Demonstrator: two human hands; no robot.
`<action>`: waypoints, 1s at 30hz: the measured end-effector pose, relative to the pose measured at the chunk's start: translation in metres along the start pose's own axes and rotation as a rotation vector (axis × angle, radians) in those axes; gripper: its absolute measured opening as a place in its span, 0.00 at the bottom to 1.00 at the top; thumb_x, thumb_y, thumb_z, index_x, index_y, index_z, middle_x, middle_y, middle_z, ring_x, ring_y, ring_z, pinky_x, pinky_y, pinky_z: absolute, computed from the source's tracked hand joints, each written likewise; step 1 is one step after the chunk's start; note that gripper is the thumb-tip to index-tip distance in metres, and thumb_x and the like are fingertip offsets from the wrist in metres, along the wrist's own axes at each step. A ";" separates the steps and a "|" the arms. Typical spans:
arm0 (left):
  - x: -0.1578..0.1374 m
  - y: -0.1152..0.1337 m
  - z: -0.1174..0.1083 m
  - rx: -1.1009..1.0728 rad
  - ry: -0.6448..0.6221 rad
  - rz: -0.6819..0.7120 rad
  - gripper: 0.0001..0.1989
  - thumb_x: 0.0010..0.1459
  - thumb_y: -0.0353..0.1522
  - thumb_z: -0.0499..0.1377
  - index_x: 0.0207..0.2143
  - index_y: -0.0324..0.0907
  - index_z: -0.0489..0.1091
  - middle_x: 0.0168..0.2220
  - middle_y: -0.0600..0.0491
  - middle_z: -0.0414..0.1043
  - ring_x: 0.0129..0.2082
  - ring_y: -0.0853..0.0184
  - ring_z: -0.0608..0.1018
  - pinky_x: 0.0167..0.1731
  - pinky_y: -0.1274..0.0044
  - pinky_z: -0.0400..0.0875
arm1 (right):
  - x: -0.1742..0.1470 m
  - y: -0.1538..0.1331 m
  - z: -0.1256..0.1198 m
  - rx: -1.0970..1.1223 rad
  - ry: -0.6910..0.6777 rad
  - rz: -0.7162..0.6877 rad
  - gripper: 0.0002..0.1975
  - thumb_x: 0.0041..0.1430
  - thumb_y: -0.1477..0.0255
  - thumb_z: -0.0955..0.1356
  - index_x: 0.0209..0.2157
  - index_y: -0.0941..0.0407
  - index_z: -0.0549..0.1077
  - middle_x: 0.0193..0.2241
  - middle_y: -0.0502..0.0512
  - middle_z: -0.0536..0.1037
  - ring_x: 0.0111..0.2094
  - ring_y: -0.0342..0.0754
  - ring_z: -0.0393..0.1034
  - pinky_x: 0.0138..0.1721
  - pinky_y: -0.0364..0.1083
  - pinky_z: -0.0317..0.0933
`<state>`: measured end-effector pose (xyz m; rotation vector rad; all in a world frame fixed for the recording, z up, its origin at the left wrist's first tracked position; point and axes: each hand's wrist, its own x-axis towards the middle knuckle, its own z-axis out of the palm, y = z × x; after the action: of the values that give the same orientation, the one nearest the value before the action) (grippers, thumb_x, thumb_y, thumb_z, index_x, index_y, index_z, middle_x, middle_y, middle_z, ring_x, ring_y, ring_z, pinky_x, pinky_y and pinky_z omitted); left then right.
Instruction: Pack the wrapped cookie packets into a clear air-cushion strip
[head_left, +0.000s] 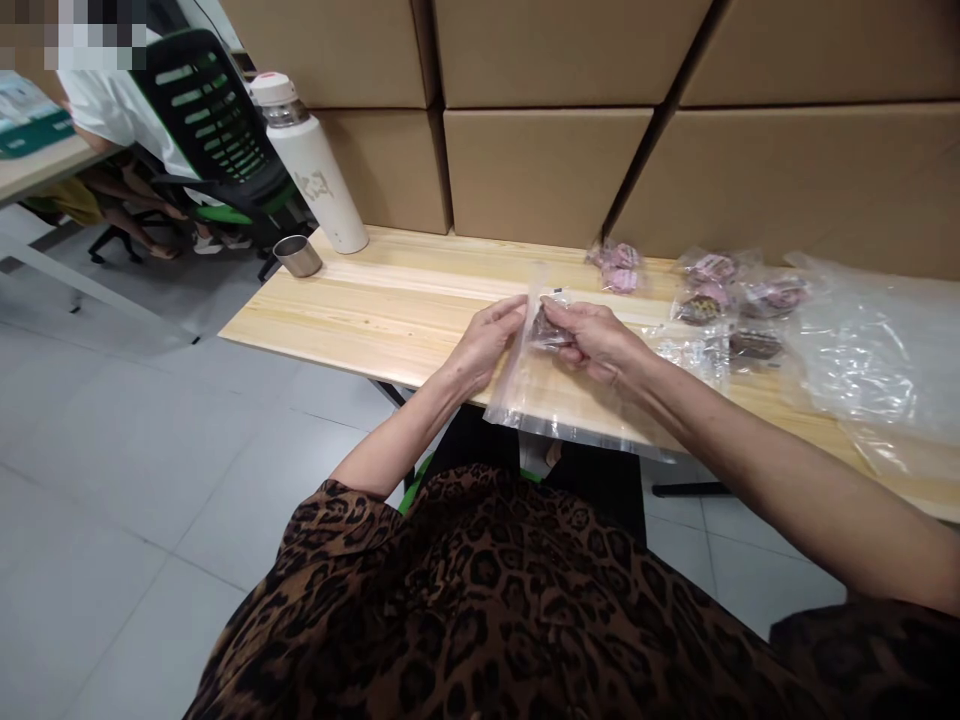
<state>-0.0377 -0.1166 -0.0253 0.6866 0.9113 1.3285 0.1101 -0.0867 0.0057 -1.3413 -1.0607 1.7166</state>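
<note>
A clear plastic bag [517, 395] lies at the table's front edge, its mouth edge standing up between my hands. My left hand [487, 345] is closed on that edge from the left. In my right hand [596, 340] is a small clear packet [551, 325] with dark contents, pinched between thumb and fingers at the bag's mouth. What the packet contains is too small to make out. To the right lie several wrapped packets, among them a pink one [621, 268], a spotted one [699, 308] and a dark one [756, 345].
Large clear plastic bags [885, 350] cover the table's right side. Cardboard boxes [547, 170] are stacked along the back edge. A white bottle [319, 180] and a metal cup [298, 256] stand at the left end. Beyond, a person sits on a black chair [210, 110].
</note>
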 end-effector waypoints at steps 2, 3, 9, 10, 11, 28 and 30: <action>-0.001 -0.002 0.003 -0.005 0.000 0.054 0.08 0.64 0.26 0.67 0.45 0.43 0.80 0.38 0.55 0.83 0.38 0.71 0.82 0.50 0.77 0.75 | -0.001 0.002 0.001 0.038 -0.002 -0.034 0.21 0.64 0.65 0.79 0.26 0.55 0.68 0.17 0.45 0.67 0.14 0.35 0.48 0.14 0.38 0.38; 0.000 -0.003 0.005 -0.017 0.007 0.061 0.09 0.65 0.27 0.66 0.47 0.44 0.79 0.38 0.56 0.83 0.38 0.71 0.82 0.50 0.76 0.76 | -0.002 0.003 0.002 0.050 -0.014 -0.044 0.21 0.63 0.65 0.79 0.26 0.55 0.68 0.17 0.45 0.67 0.14 0.35 0.49 0.14 0.38 0.39; 0.003 -0.010 0.000 -0.117 0.021 -0.102 0.02 0.66 0.28 0.66 0.38 0.38 0.78 0.36 0.50 0.84 0.40 0.65 0.85 0.53 0.70 0.78 | -0.015 0.002 0.009 0.009 0.033 -0.043 0.22 0.61 0.63 0.79 0.23 0.53 0.66 0.14 0.45 0.62 0.16 0.39 0.52 0.15 0.41 0.45; 0.003 -0.011 -0.002 -0.120 0.018 -0.126 0.04 0.66 0.29 0.67 0.36 0.37 0.78 0.35 0.49 0.84 0.40 0.63 0.85 0.54 0.69 0.78 | -0.017 0.001 0.009 -0.014 0.037 -0.025 0.22 0.62 0.63 0.78 0.22 0.52 0.66 0.14 0.45 0.61 0.16 0.40 0.52 0.15 0.42 0.45; 0.003 -0.012 -0.003 -0.124 0.014 -0.142 0.05 0.65 0.29 0.68 0.35 0.37 0.78 0.34 0.48 0.84 0.41 0.63 0.85 0.55 0.69 0.78 | -0.019 0.001 0.008 -0.032 0.035 -0.016 0.22 0.63 0.64 0.77 0.22 0.52 0.66 0.13 0.45 0.60 0.16 0.40 0.53 0.16 0.42 0.46; -0.005 -0.023 0.011 -0.019 0.060 0.045 0.16 0.54 0.31 0.74 0.42 0.40 0.73 0.35 0.55 0.80 0.33 0.69 0.79 0.45 0.73 0.74 | -0.026 0.009 -0.048 -0.401 0.206 -0.860 0.15 0.67 0.56 0.71 0.41 0.54 0.77 0.37 0.56 0.79 0.33 0.49 0.72 0.41 0.54 0.73; -0.007 -0.027 0.016 -0.017 0.085 0.107 0.17 0.55 0.32 0.74 0.42 0.41 0.72 0.35 0.55 0.80 0.35 0.68 0.80 0.47 0.72 0.75 | -0.041 0.013 -0.046 -0.457 0.223 -0.910 0.19 0.70 0.52 0.69 0.48 0.53 0.78 0.43 0.59 0.81 0.39 0.52 0.75 0.45 0.57 0.74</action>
<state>-0.0100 -0.1257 -0.0391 0.6777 0.9409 1.4675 0.1628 -0.1202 0.0047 -1.0024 -1.6465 0.6650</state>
